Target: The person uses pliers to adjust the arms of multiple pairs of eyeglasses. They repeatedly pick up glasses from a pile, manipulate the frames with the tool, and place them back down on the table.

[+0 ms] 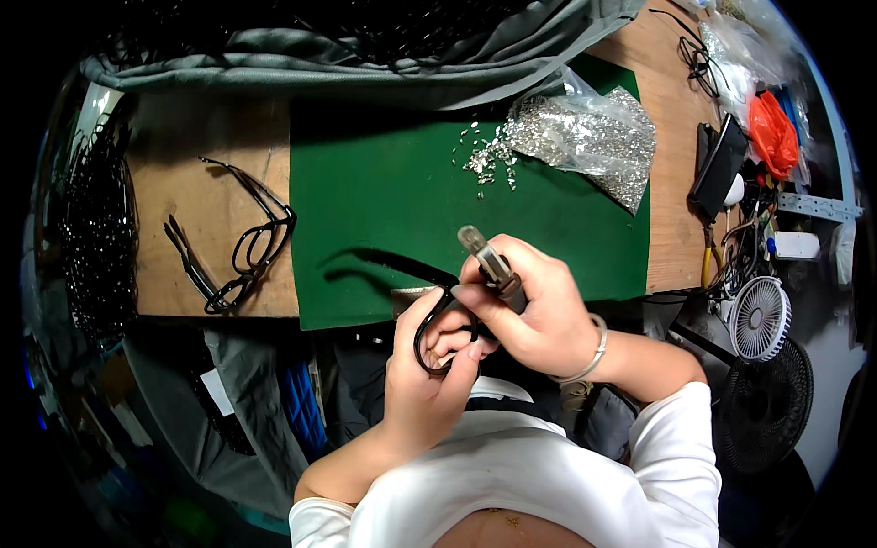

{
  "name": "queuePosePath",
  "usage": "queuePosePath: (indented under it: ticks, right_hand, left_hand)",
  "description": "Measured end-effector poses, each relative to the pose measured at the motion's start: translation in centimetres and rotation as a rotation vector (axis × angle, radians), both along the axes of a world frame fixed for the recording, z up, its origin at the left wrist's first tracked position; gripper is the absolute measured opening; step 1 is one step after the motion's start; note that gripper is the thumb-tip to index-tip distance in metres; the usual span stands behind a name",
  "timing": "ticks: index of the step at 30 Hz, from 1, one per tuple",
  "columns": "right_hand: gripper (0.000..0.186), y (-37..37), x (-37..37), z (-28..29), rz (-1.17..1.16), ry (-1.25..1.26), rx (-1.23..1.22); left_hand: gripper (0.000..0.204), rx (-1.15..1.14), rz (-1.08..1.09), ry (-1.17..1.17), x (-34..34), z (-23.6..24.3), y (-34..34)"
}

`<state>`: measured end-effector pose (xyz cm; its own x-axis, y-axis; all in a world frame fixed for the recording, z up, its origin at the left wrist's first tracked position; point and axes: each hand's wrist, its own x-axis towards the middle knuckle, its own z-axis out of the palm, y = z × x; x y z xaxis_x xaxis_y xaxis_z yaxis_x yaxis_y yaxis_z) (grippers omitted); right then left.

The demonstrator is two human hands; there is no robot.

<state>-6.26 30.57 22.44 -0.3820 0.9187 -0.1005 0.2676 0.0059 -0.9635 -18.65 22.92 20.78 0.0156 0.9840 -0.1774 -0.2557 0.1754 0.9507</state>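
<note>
A black eyeglass frame (422, 340) is held in my left hand (427, 365), whose fingers wrap around its rim; one temple reaches out to the left over the green mat (384, 183). My right hand (534, 301) is closed around a hand tool (493, 263) with a metal, rounded end pointing up and away; its exact kind I cannot make out. Both hands meet at the frame, just past the mat's near edge. My right fingers partly hide where the tool and frame come together. Beyond them, small silvery pieces (493, 162) spill from a clear plastic bag (585, 137).
Another black eyeglass frame (251, 251) lies on the wood at left. Grey cloth (365, 78) holding many black frames spans the far side. At right are a phone (719, 169), pliers (708, 258), a red plastic bag (774, 132), cables and a white fan (760, 318).
</note>
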Motion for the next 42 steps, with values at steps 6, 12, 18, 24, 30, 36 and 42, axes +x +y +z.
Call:
queuePosePath:
  ticks: [6, 12, 18, 24, 30, 36, 42]
  right_hand:
    - [0.020, -0.6, 0.2, -1.5, -0.100, 0.454, -0.557]
    - [0.024, 0.5, 0.8, -0.9, -0.002, 0.486, -0.739]
    - [0.020, 0.6, 0.4, -0.3, -0.011, 0.460, -0.767]
    - [0.019, 0.6, 0.4, 0.1, 0.039, 0.522, -0.818]
    - [0.025, 0.9, 2.9, 0.3, 0.261, 0.129, -0.538]
    - [0.035, 1.4, 4.0, 1.9, 0.724, -0.168, -0.562]
    - [0.031, 2.1, 3.7, 2.0, 0.786, -0.201, -0.448]
  left_hand:
    - [0.053, -0.053, -0.068, 0.060, 0.2, 0.2, 0.3]
    - [0.053, -0.202, -0.227, -0.024, -1.6, 1.1, 1.3]
    - [0.054, -0.224, -0.224, 0.002, -1.8, 1.7, 1.0]
    - [0.055, -0.339, -0.215, -0.304, -2.9, 2.5, 1.2]
    - [0.056, -0.374, -0.265, -0.363, -4.4, 3.2, 0.9]
    - [0.049, -0.436, -0.322, -0.372, -4.6, 3.4, 0.9]
    - [0.043, -0.454, -0.352, -0.322, -4.8, 3.8, 1.0]
